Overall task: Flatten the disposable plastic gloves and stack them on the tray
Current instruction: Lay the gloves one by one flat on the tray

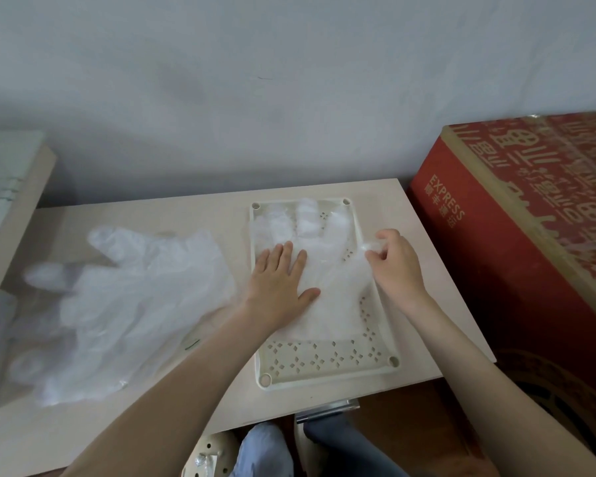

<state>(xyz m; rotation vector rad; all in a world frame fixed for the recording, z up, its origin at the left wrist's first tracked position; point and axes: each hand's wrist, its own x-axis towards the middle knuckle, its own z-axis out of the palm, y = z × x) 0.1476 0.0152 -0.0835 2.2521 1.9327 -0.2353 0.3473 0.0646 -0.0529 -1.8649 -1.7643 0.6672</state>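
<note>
A pale wooden table stands against the wall, with a big red box just beside it on the right. On the left part of the table lies a loose pile of clear plastic gloves, puffy and wrinkled, not yet made flat.

To the right of the pile sits the cream tray, its long side pointing from the person to the wall. One glove lies on it the same way, with its cuff near the person and its fingers up by the wall.

The left hand lies flat on the middle of this glove, fingers straight, pressing it down. The right hand is at the tray's right edge, fingers curled, pinching the glove's thumb, which sticks out sideways over that edge.

I think the thumb needs a gentle pull to the right, away from the pressing hand, to smooth it out. The pile is on the left hand's side, so that hand is closer to pick the next glove.
</note>
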